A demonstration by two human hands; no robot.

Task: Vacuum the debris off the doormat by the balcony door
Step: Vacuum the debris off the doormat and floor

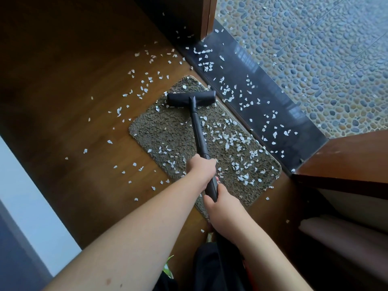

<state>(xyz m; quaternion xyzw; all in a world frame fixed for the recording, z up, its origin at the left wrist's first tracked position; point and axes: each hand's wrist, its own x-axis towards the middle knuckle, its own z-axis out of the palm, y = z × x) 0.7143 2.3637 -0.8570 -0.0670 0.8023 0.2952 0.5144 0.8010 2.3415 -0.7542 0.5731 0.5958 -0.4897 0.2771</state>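
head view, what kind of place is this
Likely a home doorway onto a balcony: a shaggy doormat lies on wooden floor beside a dark stone threshold, with pebble paving beyond it.

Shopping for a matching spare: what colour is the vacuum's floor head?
Black, like its tube, seen in the head view: the floor head rests on the doormat.

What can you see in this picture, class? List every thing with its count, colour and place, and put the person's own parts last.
doormat: one, brown-grey, on the wooden floor beside the threshold
paper scraps: many, white, on mat, floor and threshold
vacuum head: one, black, on the mat's far end
vacuum tube: one, black, slanting over the mat
wooden floor: brown
threshold: one, dark
pebble paving: grey-blue, outside
left hand: grips tube, higher
right hand: grips tube, lower
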